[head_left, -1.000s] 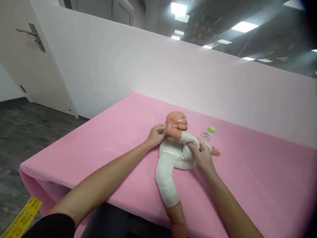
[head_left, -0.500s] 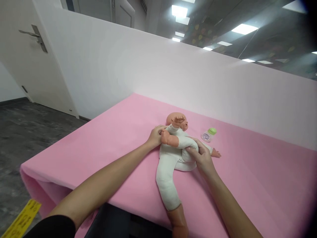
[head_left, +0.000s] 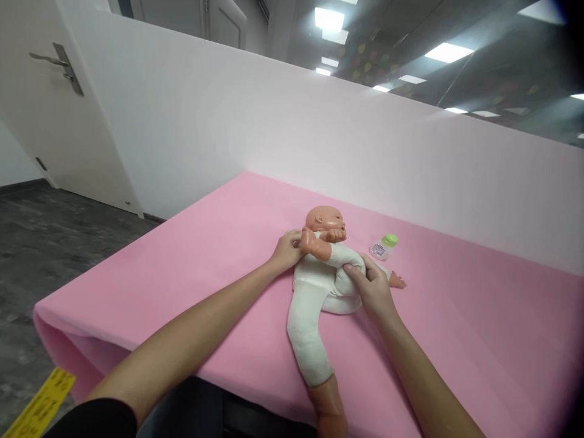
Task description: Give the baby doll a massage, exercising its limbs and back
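Note:
A baby doll (head_left: 314, 286) with a soft white cloth body lies on its back, its head turned to the right. Its bent leg is folded up over the torso, the bare foot near the chest; the other leg stretches toward me over the table's front edge. My right hand (head_left: 376, 289) is closed around the bent leg at the knee. At the doll's shoulder, my left hand (head_left: 287, 250) has its fingers curled against the doll's arm; the raised foot partly hides the fingertips. One doll hand rests near its chin.
A small clear bottle with a green cap (head_left: 384, 246) stands beyond the doll on the pink-covered table (head_left: 191, 255). A white partition (head_left: 292, 115) runs along the back edge. To the left is a door (head_left: 68, 109); a yellow printed strip (head_left: 41, 401) shows at lower left.
The doll's raised hand has come down toward its chin, showing more of the head. Its bent leg's foot has shifted slightly up and right.

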Tool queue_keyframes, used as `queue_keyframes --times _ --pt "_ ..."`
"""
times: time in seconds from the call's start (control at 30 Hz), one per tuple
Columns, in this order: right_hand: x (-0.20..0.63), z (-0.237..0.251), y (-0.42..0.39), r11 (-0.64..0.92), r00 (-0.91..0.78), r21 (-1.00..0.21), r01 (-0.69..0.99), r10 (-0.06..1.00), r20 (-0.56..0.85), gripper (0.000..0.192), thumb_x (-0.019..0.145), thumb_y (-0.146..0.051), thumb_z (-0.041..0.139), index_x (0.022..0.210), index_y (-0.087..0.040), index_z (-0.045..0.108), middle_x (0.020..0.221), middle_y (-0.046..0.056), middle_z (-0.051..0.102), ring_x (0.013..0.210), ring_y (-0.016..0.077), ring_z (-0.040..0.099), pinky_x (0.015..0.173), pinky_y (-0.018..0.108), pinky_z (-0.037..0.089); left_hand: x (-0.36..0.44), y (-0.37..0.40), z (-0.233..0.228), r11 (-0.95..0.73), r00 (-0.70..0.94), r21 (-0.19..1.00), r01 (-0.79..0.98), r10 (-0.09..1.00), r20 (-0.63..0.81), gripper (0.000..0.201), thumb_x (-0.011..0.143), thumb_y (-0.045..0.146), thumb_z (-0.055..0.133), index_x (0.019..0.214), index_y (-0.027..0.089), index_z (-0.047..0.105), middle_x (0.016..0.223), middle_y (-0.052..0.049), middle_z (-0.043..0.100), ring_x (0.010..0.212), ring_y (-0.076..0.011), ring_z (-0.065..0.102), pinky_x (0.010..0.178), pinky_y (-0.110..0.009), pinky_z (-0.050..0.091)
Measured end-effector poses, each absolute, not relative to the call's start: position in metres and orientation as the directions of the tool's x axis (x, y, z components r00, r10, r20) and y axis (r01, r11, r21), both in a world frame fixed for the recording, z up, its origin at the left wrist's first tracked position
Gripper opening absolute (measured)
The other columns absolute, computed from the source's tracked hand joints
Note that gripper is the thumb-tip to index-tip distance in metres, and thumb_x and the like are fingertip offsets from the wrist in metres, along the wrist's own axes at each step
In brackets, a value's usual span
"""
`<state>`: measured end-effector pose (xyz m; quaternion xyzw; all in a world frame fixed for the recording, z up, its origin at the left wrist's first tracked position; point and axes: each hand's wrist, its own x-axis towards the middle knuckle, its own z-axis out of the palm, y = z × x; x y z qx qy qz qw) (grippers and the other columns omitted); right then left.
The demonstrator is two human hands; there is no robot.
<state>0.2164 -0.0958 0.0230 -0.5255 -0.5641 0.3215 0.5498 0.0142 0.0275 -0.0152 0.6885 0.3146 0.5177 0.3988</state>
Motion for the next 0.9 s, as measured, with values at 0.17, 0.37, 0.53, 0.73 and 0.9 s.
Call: queue_keyframes --times 0.17,0.37,0.53,0.73,0.9 --pt "0.217 0.022 -0.097 0.301 0.055 -0.923 0.239 0.945 0.322 0.032 0.083 -0.038 0.074 0.113 -0.027 0.072 0.113 0.004 0.074 0.112 0.0301 0.065 0.096 0.041 0.052 0.017 0.038 -0.025 -0.529 0.241 0.848 0.001 0.823 0.514 0.023 0.078 0.022 0.072 0.099 0.018 0.081 0.105 -0.007 0.076 0.101 -0.0238 0.067 0.092 -0.034 0.052" --pt "0.218 0.021 -0.096 0.335 0.021 -0.906 0.259 0.936 0.352 0.033 0.083 -0.036 0.073 0.114 -0.028 0.073 0.118 0.003 0.073 0.113 0.0295 0.065 0.097 0.040 0.052 0.020 0.043 -0.030 -0.481 0.214 0.876 -0.039 0.852 0.478 0.027 0.074 0.019 0.076 0.100 0.015 0.079 0.106 -0.008 0.076 0.101 -0.0252 0.069 0.092 -0.034 0.054" --pt "0.215 0.022 -0.096 0.312 0.063 -0.900 0.303 0.936 0.346 0.036 0.087 -0.043 0.073 0.119 -0.028 0.073 0.123 0.004 0.074 0.119 0.0302 0.064 0.102 0.042 0.050 0.018 0.036 -0.021 -0.470 0.234 0.882 -0.031 0.855 0.463 0.020 0.078 0.020 0.072 0.096 0.013 0.078 0.101 -0.009 0.077 0.096 -0.0233 0.069 0.086 -0.031 0.054" --pt "0.211 0.026 -0.098 0.272 0.114 -0.913 0.304 0.941 0.318 0.039 0.088 -0.049 0.073 0.119 -0.026 0.073 0.122 0.005 0.075 0.116 0.0308 0.065 0.099 0.042 0.052 0.013 0.020 -0.004 -0.462 0.305 0.887 0.025 0.848 0.433 0.018 0.085 0.028 0.068 0.082 0.012 0.075 0.085 -0.006 0.075 0.081 -0.0203 0.066 0.071 -0.028 0.050" --pt "0.212 0.025 -0.098 0.258 0.115 -0.930 0.260 0.949 0.295 0.036 0.089 -0.048 0.072 0.118 -0.027 0.073 0.120 0.005 0.075 0.114 0.0308 0.065 0.097 0.041 0.052 0.013 0.019 -0.004 -0.434 0.289 0.901 0.024 0.865 0.409 0.020 0.085 0.031 0.069 0.087 0.013 0.076 0.080 -0.005 0.073 0.081 -0.0209 0.065 0.073 -0.028 0.052"
